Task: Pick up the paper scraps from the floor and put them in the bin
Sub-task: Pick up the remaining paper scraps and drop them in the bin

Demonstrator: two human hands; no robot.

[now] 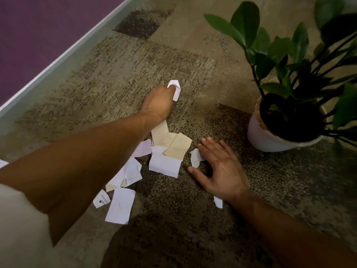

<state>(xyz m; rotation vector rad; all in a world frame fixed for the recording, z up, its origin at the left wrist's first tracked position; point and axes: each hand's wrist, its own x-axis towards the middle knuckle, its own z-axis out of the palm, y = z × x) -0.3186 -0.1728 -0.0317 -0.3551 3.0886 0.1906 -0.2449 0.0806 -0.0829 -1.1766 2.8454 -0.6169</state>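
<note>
The left hand reaches far forward and pinches a white scrap at its fingertips, just above the carpet. That scrap's long axis runs up-down in view, peak pointing away. The right hand lies flat and relaxed, fingers touching a small scrap beside the pile. The thin pinch may slip; the left forearm could scatter the pile. No bin shows.

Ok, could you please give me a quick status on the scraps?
Left hand pinching white scrap. Right hand open beside pile. Potted plant close right.
</note>
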